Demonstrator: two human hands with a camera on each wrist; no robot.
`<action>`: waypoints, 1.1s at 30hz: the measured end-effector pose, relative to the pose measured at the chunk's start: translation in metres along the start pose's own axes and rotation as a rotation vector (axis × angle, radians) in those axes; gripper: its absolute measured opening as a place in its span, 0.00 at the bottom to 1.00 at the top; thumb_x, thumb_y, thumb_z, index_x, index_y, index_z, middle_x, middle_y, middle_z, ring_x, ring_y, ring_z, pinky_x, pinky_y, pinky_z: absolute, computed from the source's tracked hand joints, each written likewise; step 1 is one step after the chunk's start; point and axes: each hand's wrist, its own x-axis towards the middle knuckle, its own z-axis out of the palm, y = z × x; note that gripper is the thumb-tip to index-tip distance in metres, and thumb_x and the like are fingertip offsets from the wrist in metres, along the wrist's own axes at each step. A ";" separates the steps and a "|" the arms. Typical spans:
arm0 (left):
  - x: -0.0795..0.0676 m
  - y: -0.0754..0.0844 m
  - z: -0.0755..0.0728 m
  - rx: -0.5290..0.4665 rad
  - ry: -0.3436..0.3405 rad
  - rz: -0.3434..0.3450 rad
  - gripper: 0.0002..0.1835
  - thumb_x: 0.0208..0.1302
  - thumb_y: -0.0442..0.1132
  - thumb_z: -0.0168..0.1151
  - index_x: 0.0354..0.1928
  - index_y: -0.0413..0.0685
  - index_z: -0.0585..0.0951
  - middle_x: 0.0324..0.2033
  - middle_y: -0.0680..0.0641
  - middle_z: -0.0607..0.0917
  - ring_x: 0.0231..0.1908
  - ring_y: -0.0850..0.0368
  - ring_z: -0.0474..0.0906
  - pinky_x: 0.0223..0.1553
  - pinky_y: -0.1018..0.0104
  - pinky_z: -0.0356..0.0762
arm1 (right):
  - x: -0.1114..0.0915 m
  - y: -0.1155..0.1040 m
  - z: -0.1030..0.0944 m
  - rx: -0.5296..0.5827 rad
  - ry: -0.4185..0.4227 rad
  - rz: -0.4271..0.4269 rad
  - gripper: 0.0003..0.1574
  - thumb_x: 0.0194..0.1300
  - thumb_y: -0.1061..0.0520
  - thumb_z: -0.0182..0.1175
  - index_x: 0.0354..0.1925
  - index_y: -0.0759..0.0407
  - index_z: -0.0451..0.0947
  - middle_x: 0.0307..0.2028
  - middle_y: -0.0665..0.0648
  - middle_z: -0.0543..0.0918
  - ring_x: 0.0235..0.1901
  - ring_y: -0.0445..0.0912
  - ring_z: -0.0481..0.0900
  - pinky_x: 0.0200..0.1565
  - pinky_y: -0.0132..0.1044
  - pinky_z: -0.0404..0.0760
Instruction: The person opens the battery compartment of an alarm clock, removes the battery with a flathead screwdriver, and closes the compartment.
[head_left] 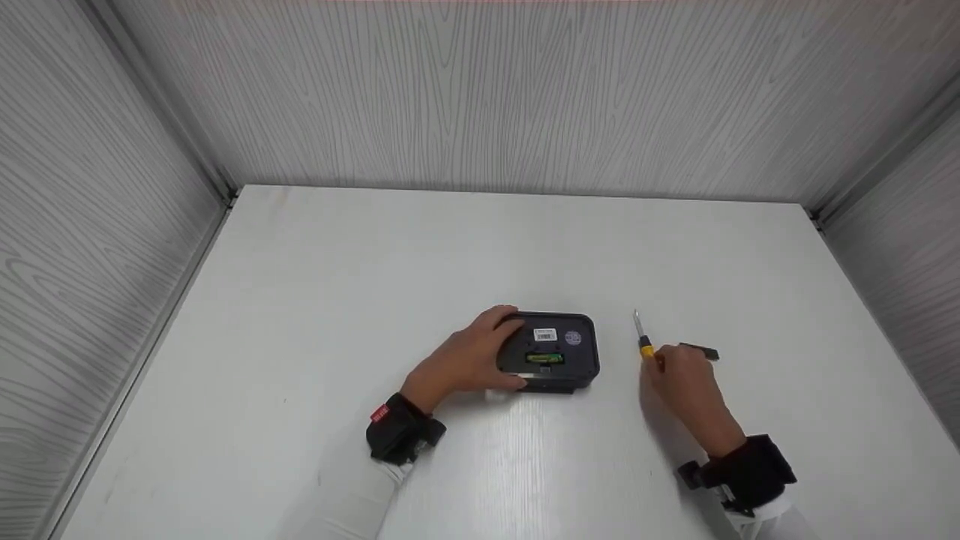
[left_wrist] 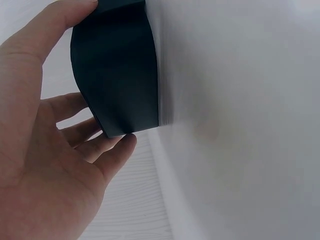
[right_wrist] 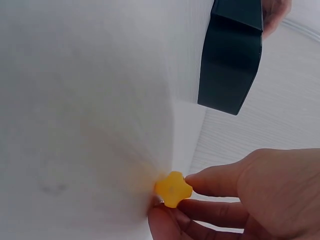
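Observation:
A black box-shaped device lies on the table, its barcode-labelled face up. In a small open slot sits a green battery. My left hand grips the device's left end, thumb on the near edge and fingers over the far edge. The left wrist view shows the device's dark end between thumb and fingers. To the right, my right hand pinches a screwdriver by its yellow handle. The screwdriver's metal shaft points toward the back of the table, apart from the device.
A small flat black piece lies just beyond my right hand, partly behind it. The white table is bounded by grey wood-grain panels at the back and both sides.

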 end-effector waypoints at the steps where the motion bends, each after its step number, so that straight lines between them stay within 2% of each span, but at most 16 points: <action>1: 0.000 0.000 0.000 0.007 0.001 0.003 0.48 0.51 0.60 0.70 0.72 0.50 0.63 0.73 0.51 0.58 0.69 0.55 0.62 0.64 0.57 0.70 | 0.000 0.000 0.000 0.000 -0.004 0.003 0.13 0.64 0.64 0.56 0.35 0.77 0.81 0.27 0.67 0.82 0.21 0.46 0.71 0.22 0.34 0.70; 6: 0.000 -0.001 0.000 0.035 0.006 0.027 0.47 0.52 0.60 0.69 0.71 0.51 0.65 0.73 0.49 0.59 0.71 0.52 0.61 0.67 0.56 0.66 | 0.000 -0.001 -0.001 0.010 -0.021 0.023 0.13 0.65 0.64 0.56 0.36 0.77 0.81 0.27 0.66 0.82 0.22 0.47 0.72 0.23 0.35 0.71; 12: 0.000 0.000 0.000 0.049 -0.005 0.039 0.42 0.53 0.60 0.69 0.70 0.62 0.67 0.74 0.47 0.58 0.73 0.49 0.57 0.70 0.53 0.63 | 0.000 0.000 -0.001 0.014 -0.029 0.033 0.14 0.66 0.63 0.56 0.37 0.76 0.81 0.29 0.66 0.82 0.24 0.48 0.73 0.25 0.35 0.72; 19: 0.000 0.004 -0.003 0.100 -0.023 0.043 0.41 0.54 0.62 0.67 0.70 0.66 0.67 0.75 0.47 0.57 0.75 0.45 0.50 0.73 0.50 0.56 | 0.000 0.002 -0.002 0.040 -0.034 0.031 0.14 0.66 0.63 0.55 0.35 0.75 0.81 0.26 0.64 0.82 0.21 0.46 0.71 0.22 0.34 0.70; 22: 0.000 0.008 -0.006 0.126 -0.002 0.105 0.37 0.57 0.62 0.66 0.69 0.67 0.69 0.73 0.47 0.61 0.74 0.45 0.53 0.73 0.49 0.56 | 0.001 0.003 -0.002 0.039 -0.031 0.015 0.14 0.66 0.63 0.55 0.34 0.76 0.81 0.24 0.64 0.82 0.20 0.45 0.71 0.21 0.34 0.69; 27: 0.003 0.014 -0.008 0.159 0.059 0.237 0.27 0.62 0.54 0.63 0.64 0.65 0.75 0.64 0.50 0.74 0.67 0.51 0.66 0.70 0.54 0.62 | 0.001 0.005 -0.002 0.040 -0.023 0.003 0.14 0.65 0.64 0.55 0.33 0.76 0.82 0.22 0.62 0.81 0.18 0.44 0.71 0.19 0.32 0.69; 33: 0.010 0.019 -0.006 0.203 0.080 0.286 0.21 0.66 0.50 0.61 0.61 0.64 0.78 0.58 0.52 0.79 0.62 0.56 0.71 0.66 0.57 0.66 | 0.001 0.006 -0.004 0.041 -0.030 0.007 0.15 0.66 0.63 0.55 0.33 0.76 0.82 0.21 0.61 0.79 0.17 0.44 0.70 0.19 0.33 0.68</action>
